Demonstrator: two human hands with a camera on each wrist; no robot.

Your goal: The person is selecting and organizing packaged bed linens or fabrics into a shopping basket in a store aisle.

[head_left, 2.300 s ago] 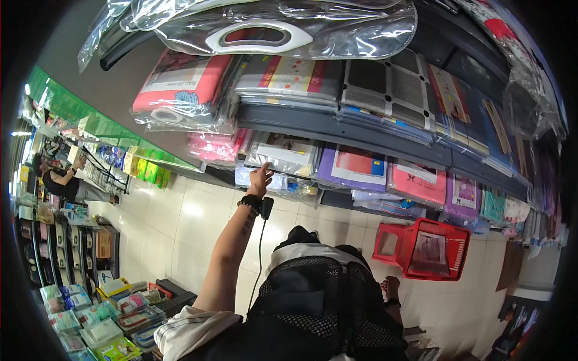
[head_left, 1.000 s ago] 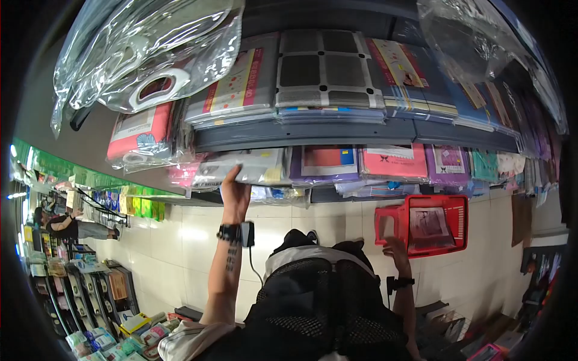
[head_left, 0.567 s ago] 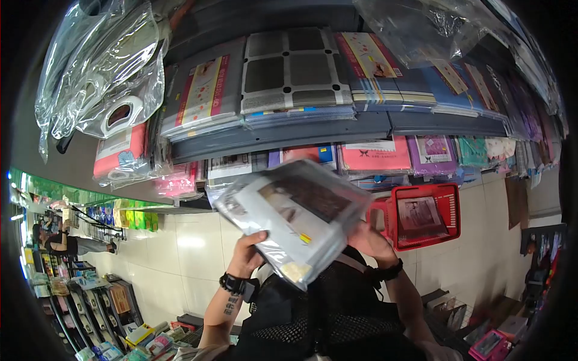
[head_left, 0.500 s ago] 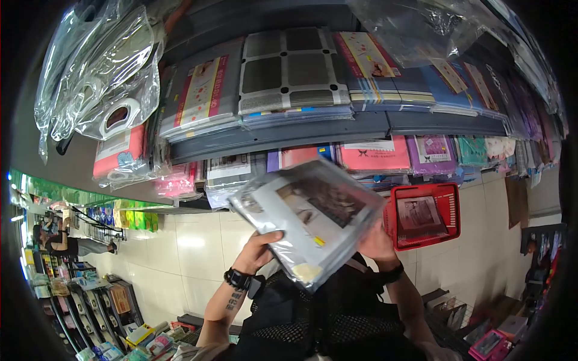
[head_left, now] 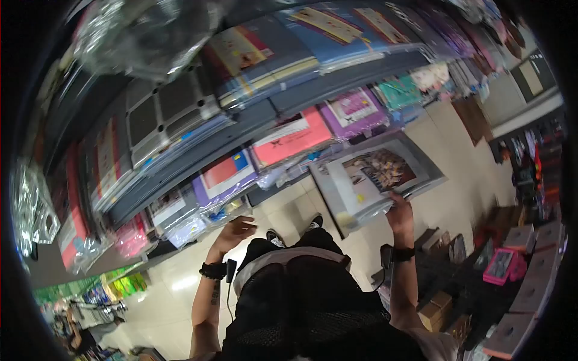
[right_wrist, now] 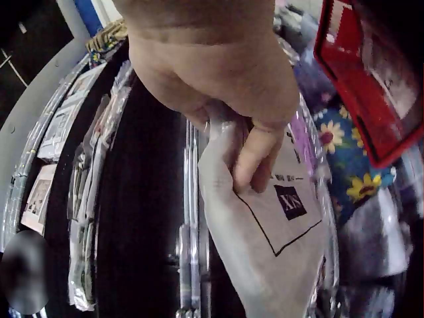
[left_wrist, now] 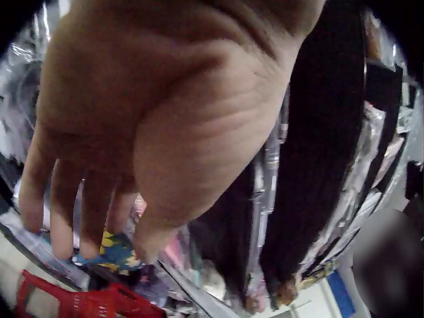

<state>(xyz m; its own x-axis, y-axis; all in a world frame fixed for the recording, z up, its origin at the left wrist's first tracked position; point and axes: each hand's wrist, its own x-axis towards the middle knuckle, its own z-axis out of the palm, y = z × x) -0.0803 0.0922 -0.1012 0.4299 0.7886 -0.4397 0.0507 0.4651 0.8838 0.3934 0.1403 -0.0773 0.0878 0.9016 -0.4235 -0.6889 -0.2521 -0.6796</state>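
Note:
In the head view the right hand (head_left: pixel 400 219) grips the near edge of a grey plastic-wrapped package (head_left: pixel 343 207) with a picture on its front. The right wrist view has the right hand (right_wrist: pixel 212 73) pinching the bunched wrapping of the pale package (right_wrist: pixel 265 252), thumb and fingers around it. Away to the left, near the lower shelf, the left hand (head_left: pixel 233 233) holds nothing. Its fingers hang extended in the left wrist view, where the hand (left_wrist: pixel 146 119) fills the upper part.
Shelves of wrapped packages, including a pink one (head_left: pixel 292 141) and a purple one (head_left: pixel 355 114), run across the top. A red basket (left_wrist: pixel 93 301) shows in the left wrist view, and the basket (right_wrist: pixel 354 86) also in the right. Stacked boxes (head_left: pixel 533 283) stand lower right.
The package has moved right, and the left hand has let go of it; the right hand alone holds it. The head view has turned, shifting the shelves left and tilting them.

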